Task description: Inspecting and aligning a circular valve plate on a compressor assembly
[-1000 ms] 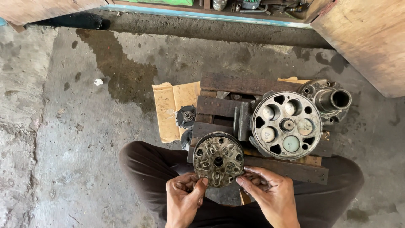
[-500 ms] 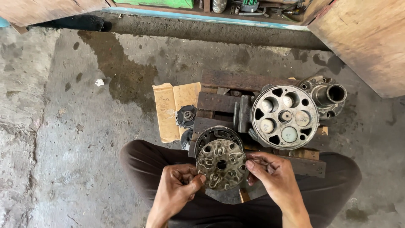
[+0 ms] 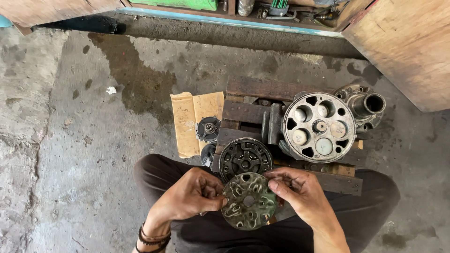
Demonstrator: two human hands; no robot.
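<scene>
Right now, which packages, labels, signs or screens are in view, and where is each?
Flattened cardboard box: tan, creased, lying on the concrete floor left of the wooden pallet, partly under a small dark metal part.
No labels, signs or screens can be made out.

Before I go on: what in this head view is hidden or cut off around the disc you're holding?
- Head view: the back of the thin round plate, held by the left hand and right hand, faces away.
- The dark slotted disc: its lower edge sits behind the plate.
- Tools on the shelf are cut by the top edge.
- The small black part is too small to identify.
</scene>
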